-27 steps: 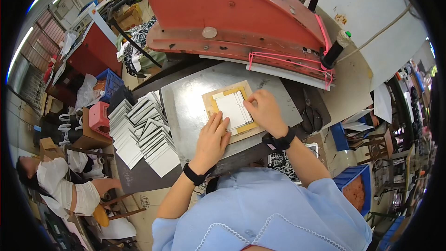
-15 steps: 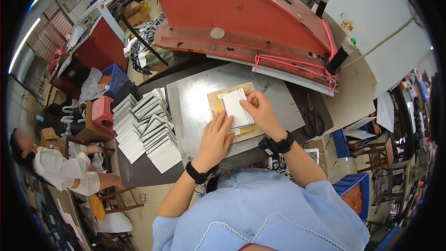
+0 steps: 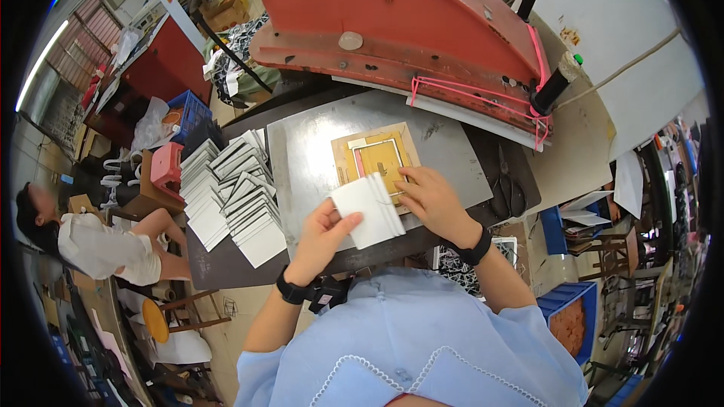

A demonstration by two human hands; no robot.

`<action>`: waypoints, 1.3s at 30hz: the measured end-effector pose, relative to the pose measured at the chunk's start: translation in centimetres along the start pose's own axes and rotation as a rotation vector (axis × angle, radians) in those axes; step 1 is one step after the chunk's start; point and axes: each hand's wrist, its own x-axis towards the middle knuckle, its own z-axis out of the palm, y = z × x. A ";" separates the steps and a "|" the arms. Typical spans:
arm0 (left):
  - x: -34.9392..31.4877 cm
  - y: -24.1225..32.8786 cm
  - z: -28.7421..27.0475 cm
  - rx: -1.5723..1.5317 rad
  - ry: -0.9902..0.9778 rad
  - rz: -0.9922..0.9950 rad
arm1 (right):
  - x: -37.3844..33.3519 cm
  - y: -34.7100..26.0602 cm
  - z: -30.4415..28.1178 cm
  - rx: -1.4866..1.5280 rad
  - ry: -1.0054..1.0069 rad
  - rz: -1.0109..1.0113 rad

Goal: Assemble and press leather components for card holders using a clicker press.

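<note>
My left hand (image 3: 323,235) grips a small stack of white rectangular pieces (image 3: 366,215) by its left edge, thumb on top. The stack is tilted and hangs over the near edge of a wooden cutting die (image 3: 343,172). That die has a yellow middle with a rectangular outline and lies on a grey metal plate (image 3: 302,154). At the die's right edge, my right hand (image 3: 437,207) has its fingers bent and apart, close to the stack's right side. Whether its fingertips touch the die is hard to tell.
Overlapping rows of white pieces (image 3: 253,226) lie left of the plate. A red machine arm (image 3: 392,22) with pink cord (image 3: 467,92) stretches across the far side. Scissors (image 3: 507,192) lie at right. A person (image 3: 105,245) is at far left, beside a stool (image 3: 156,322).
The white stack has come off the die toward me in my left hand, uncovering the die's yellow middle. My right hand has let go of the stack.
</note>
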 end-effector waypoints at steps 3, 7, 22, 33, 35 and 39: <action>-1.9 -0.3 -3.0 0.027 0.132 0.031 | -0.7 0.8 -0.2 0.000 -0.083 -0.038; -4.6 0.0 -6.1 -0.121 0.320 0.005 | 0.3 0.5 -0.5 0.085 -0.151 0.017; -5.2 -0.4 -6.1 -0.217 0.289 -0.021 | -2.8 -4.9 -10.1 0.520 -0.173 0.607; -1.4 0.9 -3.0 -0.088 0.065 0.001 | -15.2 -1.3 -14.2 -0.068 -0.172 0.880; -1.4 1.2 -2.7 -0.016 -0.008 0.082 | -12.9 -2.3 -11.8 0.082 -0.151 0.858; -1.6 1.4 -1.8 0.057 -0.215 0.335 | -7.4 -4.4 -6.0 0.865 -0.192 0.771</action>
